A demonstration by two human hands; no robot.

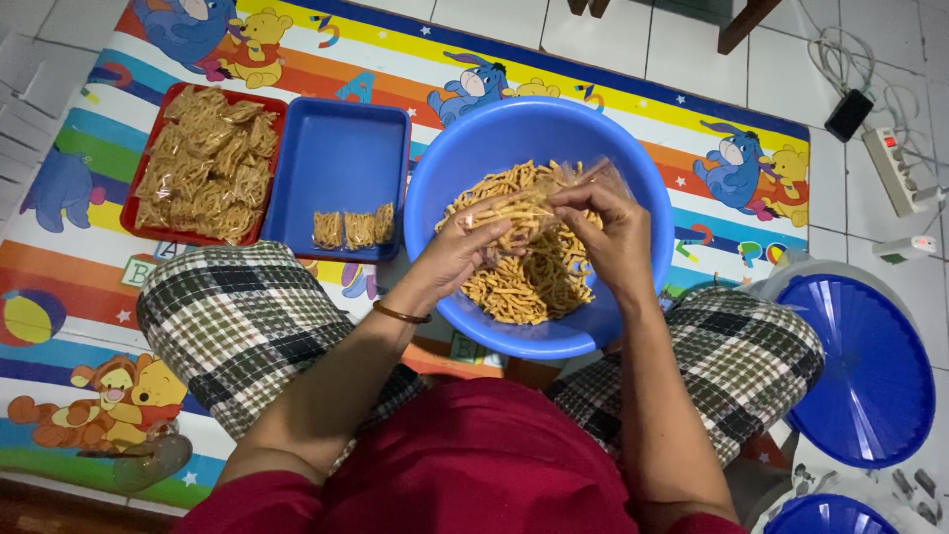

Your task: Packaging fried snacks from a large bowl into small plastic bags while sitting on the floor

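1. The left hand [465, 247] closes on a clear plastic bag [583, 178] and snack sticks [524, 277], over the blue basin [445, 188].
2. The right hand [608, 232] pinches the bag's mouth open for filling.
3. Filled packets [354, 228] lie in the blue tray [336, 148], left of the basin.

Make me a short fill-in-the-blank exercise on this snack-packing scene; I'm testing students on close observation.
1. Both hands work over a round ____ basin of snack sticks.
2. The left hand and right hand hold a clear ____ bag.
3. The blue tray holds ____ small filled packets.
4. The red tray lies to the ____ of the blue tray.

Missing words: blue; plastic; three; left
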